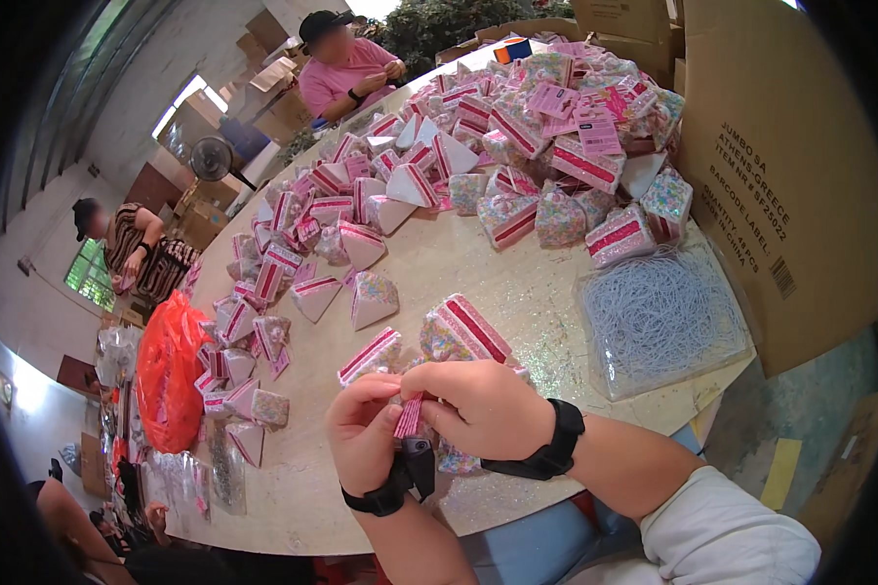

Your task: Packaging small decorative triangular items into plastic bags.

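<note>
My left hand (363, 434) and my right hand (483, 408) meet over the near edge of the table, fingers closed on a small pink-and-white striped piece (409, 417) that looks like a card or a stack of tags. Fingertips cover its upper end. Just beyond my hands lie two cake-slice-shaped pieces, one with a glittery pink layered side (468, 330) and a smaller one (371, 355) to its left. Another sprinkle-covered piece (457, 460) shows partly below my right hand.
A large heap of cake-slice pieces (517, 136) with pink tags (597, 132) covers the table's far side. At right, a clear tray (610, 388) holds pale strings beside a tall cardboard box (790, 195). A red plastic bag (171, 375) stands left. Two people (346, 73) sit farther off.
</note>
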`<state>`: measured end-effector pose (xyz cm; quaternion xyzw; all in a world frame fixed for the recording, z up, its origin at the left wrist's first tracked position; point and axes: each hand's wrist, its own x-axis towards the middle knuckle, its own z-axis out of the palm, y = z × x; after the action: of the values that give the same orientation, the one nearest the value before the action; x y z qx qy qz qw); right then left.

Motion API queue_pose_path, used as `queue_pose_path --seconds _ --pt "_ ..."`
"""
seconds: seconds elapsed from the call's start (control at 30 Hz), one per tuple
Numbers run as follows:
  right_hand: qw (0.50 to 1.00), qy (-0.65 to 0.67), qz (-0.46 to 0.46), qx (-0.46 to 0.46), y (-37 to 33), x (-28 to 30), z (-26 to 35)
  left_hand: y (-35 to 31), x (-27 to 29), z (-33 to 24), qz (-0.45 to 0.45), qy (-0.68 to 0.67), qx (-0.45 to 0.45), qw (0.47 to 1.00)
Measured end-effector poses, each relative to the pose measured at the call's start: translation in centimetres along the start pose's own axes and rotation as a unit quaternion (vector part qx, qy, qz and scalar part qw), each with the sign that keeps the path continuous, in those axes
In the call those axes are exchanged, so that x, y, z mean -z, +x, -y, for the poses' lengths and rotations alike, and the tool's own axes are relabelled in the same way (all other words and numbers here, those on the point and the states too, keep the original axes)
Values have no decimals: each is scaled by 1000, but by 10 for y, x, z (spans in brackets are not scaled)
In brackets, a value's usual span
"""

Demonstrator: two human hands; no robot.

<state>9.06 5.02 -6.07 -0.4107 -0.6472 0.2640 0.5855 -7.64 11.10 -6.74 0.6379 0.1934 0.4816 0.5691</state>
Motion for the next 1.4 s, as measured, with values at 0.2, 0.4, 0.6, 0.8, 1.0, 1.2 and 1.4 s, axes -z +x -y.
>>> queue_pose_path --seconds 0.2,0.4,0.6,0.8,1.0,1.2,1.4 --pt "1000 8 -21 15 0 -4 -8 1 -10 -1 -32 37 -23 999" --pt "999 30 -38 13 1 -5 -6 4 -18 0 -73 66 -81 992" --pt "991 118 20 -60 1 -1 -3 2 2 6 -123 56 -147 980" --pt "999 22 -13 28 0 1 2 -5 -16 -5 -60 171 -176 967" --pt "995 9 -9 100 -3 2 2 -6 -24 -7 -111 128 -187 968" --pt "1000 -5 23 19 -1 3 4 -9 -19 -13 -122 17 -231 965" --pt "995 -16 95 8 -3 7 5 -8 -31 -6 -17 160 -196 967"
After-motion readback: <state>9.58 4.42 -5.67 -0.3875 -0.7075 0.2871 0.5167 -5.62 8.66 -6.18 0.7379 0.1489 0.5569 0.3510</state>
